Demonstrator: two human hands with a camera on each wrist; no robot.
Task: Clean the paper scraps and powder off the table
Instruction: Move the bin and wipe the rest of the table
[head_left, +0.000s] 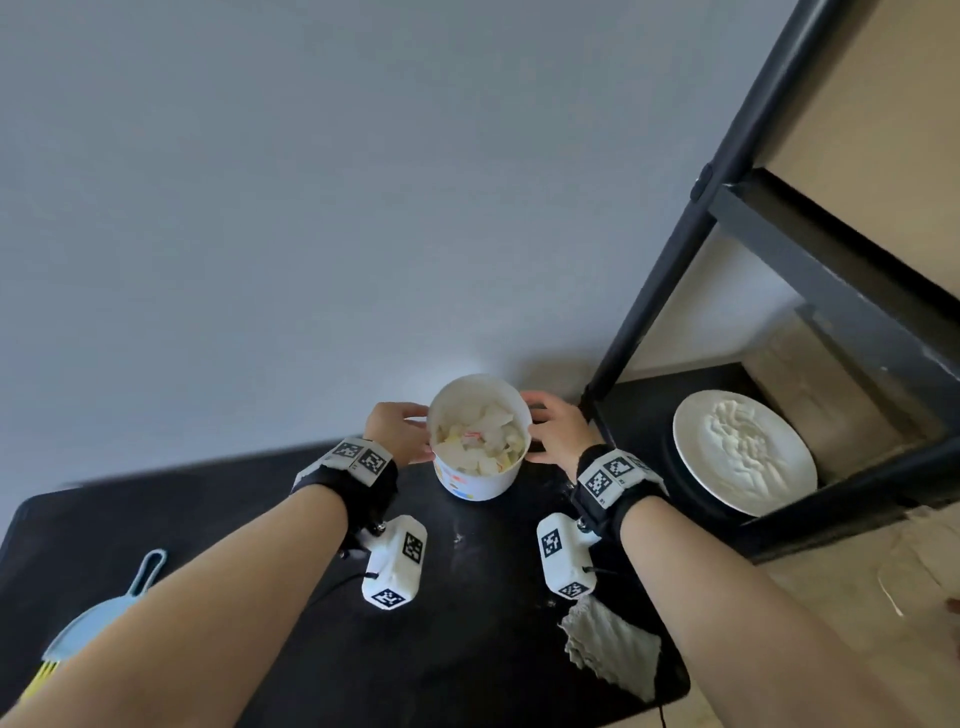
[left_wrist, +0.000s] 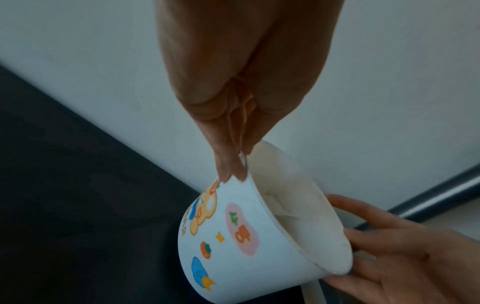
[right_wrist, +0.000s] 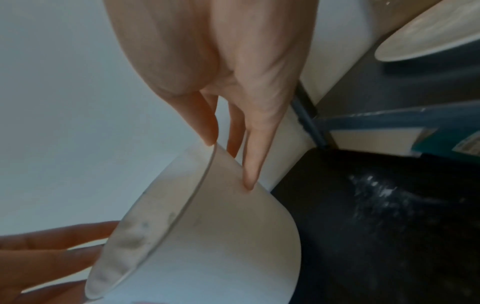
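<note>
A white paper bowl (head_left: 480, 480) with colourful cartoon prints (left_wrist: 241, 242) is filled with white paper scraps (head_left: 480, 436). It is at the far edge of the black table (head_left: 208, 519), near the wall. My left hand (head_left: 420, 434) grips its left side, fingertips (left_wrist: 230, 168) on the rim. My right hand (head_left: 537, 428) grips its right side, thumb on the rim and a finger (right_wrist: 250, 176) pressed against the wall of the bowl (right_wrist: 221, 236). White powder (right_wrist: 376, 195) streaks the table to the right of the bowl, with fainter traces (head_left: 457, 538) in front.
A grey cloth (head_left: 613, 649) lies at the table's near right. A light blue dustpan (head_left: 104, 613) and yellow brush bristles (head_left: 44, 675) sit at the near left. A black shelf frame (head_left: 675, 260) stands right of the bowl, with a white plate (head_left: 691, 415) of powder on its lower board.
</note>
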